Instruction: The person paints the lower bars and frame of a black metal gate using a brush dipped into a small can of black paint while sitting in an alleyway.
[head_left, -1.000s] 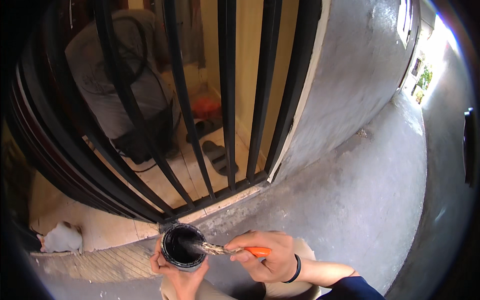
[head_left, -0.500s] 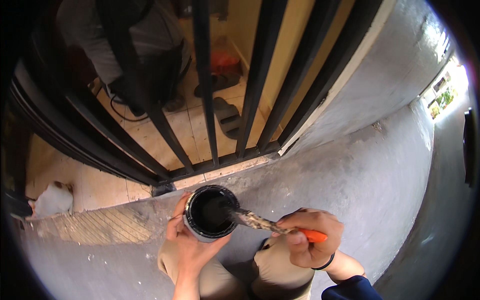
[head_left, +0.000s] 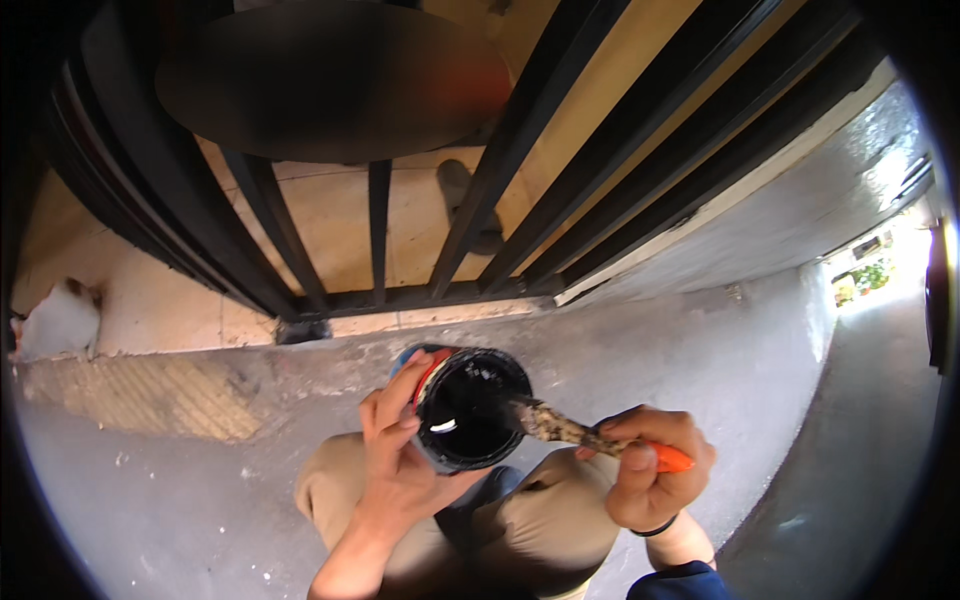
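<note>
My left hand point(head_left: 405, 465) is wrapped round the side of a paint can point(head_left: 424, 405) with a black-smeared rim, held over my knees. Glossy black paint point(head_left: 465, 405) shows inside it. In my right hand point(head_left: 660, 470) is a paintbrush point(head_left: 565, 427), its paint-spattered handle ending in an orange tip. The brush lies slanted across the can's right rim, with its bristle end at the mouth. How far the bristles reach into the paint is hard to tell.
Ahead stands a gate of black metal bars point(head_left: 540, 130), with a tiled floor point(head_left: 340, 220) and a dark sandal point(head_left: 470, 205) behind it. A white cloth-like thing point(head_left: 60, 320) lies at the far left. Grey concrete point(head_left: 700, 350) spreads around my legs, beside a grey wall point(head_left: 800, 190).
The can has moved right in the view and tipped so the paint's shine shows. My right hand and the brush have shifted slightly right. The gate appears tilted as the view turned.
</note>
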